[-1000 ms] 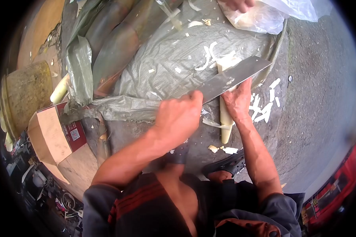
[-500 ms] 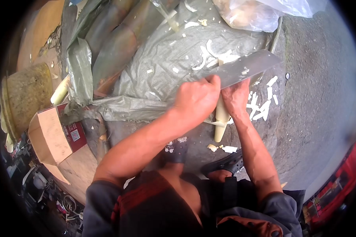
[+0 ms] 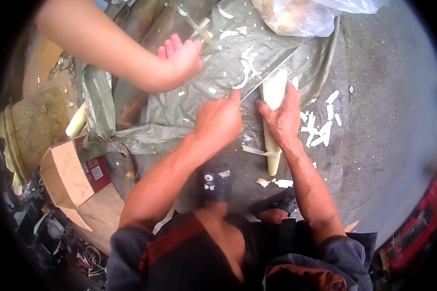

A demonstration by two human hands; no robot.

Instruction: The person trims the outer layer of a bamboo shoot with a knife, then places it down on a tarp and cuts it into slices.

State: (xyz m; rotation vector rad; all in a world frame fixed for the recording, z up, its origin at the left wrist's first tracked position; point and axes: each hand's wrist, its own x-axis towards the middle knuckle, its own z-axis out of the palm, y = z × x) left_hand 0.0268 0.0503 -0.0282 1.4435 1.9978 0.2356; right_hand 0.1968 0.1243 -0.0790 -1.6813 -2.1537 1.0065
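Observation:
In the head view my left hand [image 3: 218, 117] is closed on the handle of a cleaver [image 3: 269, 72]. Its broad blade appears nearly edge-on and slants up to the right, close beside a peeled bamboo shoot [image 3: 275, 89]. My right hand [image 3: 285, 115] wraps around that shoot, which has a white upper end and a pale tip [image 3: 273, 165] pointing toward me. A loose strip of peel [image 3: 257, 152] hangs by the tip. White curved shavings [image 3: 247, 68] lie on the tarp left of the blade, and cut white pieces [image 3: 320, 133] lie right of my right hand.
Another person's hand [image 3: 182, 60] reaches in from the upper left over the grey-green tarp [image 3: 189, 104]. A clear plastic bag [image 3: 296, 17] sits at the top. To the left are a dirty yellowish bucket [image 3: 39, 126], an open cardboard box [image 3: 70, 177] and another pale shoot [image 3: 76, 121].
The cleaver has turned from flat to edge-on and moved left, exposing the shoot's white end. My left hand shifted left and down. Another person's arm has entered from the upper left.

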